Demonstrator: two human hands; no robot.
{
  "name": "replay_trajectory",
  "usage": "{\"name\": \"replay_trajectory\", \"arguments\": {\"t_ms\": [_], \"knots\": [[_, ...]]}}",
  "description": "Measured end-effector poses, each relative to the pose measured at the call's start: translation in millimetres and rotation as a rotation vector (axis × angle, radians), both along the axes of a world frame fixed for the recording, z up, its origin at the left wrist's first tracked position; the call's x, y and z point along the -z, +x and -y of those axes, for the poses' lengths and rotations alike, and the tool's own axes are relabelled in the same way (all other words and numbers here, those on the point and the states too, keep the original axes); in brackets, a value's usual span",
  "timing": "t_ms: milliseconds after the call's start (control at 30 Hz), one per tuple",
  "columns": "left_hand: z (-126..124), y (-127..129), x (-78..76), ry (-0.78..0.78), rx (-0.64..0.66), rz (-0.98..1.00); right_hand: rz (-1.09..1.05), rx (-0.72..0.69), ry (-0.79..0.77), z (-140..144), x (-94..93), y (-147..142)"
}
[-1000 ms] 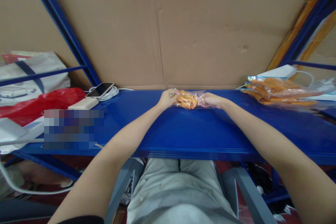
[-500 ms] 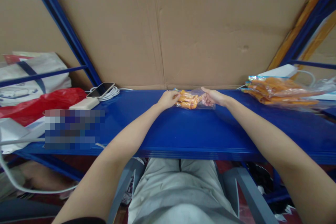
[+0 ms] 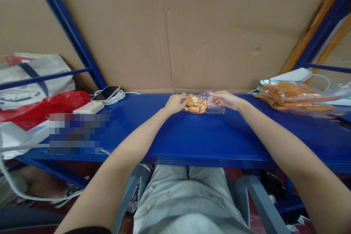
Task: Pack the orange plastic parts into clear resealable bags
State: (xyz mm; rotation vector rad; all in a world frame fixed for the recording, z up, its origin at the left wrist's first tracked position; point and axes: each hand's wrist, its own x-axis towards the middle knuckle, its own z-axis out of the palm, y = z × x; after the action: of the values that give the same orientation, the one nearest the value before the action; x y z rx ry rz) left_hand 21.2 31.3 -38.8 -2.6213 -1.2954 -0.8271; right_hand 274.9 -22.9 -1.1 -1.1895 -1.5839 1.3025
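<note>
A small clear plastic bag (image 3: 196, 109) with orange contents lies on the blue tabletop, near its back edge; what the orange pieces are I cannot make out. My left hand (image 3: 175, 104) is closed on the bag's left end, its fingertips against the orange part. At the other end, my right hand (image 3: 225, 99) has its fingers bent together on the loose clear plastic. Part of that plastic spreads flat below the right fingers.
Bags of flat orange pieces (image 3: 296, 95) lie at the right. To the left are a phone (image 3: 105, 94) on a coiled white cable, a white block (image 3: 88, 108), a red plastic bag (image 3: 55, 104) and a white tote (image 3: 35, 76). A cardboard wall (image 3: 170, 33) stands behind.
My right hand has shifted slightly right, and its fingers have drawn together at the clear end of the bag. My left hand stays on the left end.
</note>
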Motion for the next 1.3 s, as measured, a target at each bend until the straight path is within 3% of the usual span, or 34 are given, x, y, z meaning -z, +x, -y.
{"name": "replay_trajectory", "arguments": {"t_ms": [167,333,533,667,833,967,1133,1300], "knots": [[8,1,-6.7,-0.015,-0.099,-0.02,0.147,0.068,0.121,1,4.0,-8],[12,2,-17.9,-0.012,-0.189,0.058,0.324,0.26,0.327,-11,8.6,-2],[1,-8,-14.5,-0.112,-0.127,0.281,0.956,0.547,0.539,-15,12.8,10],[-4,-13,-12.2,-0.252,-0.163,0.309,1.151,0.593,0.568,-5,9.5,8],[-6,-16,-14.6,-0.353,-0.093,0.39,1.044,0.66,0.465,-5,7.4,12],[-13,-12,-6.6,-0.406,-0.089,0.449,0.899,0.647,0.293,-19,14.6,19],[-8,-1,-3.3,-0.506,-0.071,0.496,0.504,0.52,0.16,-28,26.6,12],[9,3,-14.0,-0.761,-0.065,0.577,0.234,0.491,0.054,-20,28.1,-3]]}}
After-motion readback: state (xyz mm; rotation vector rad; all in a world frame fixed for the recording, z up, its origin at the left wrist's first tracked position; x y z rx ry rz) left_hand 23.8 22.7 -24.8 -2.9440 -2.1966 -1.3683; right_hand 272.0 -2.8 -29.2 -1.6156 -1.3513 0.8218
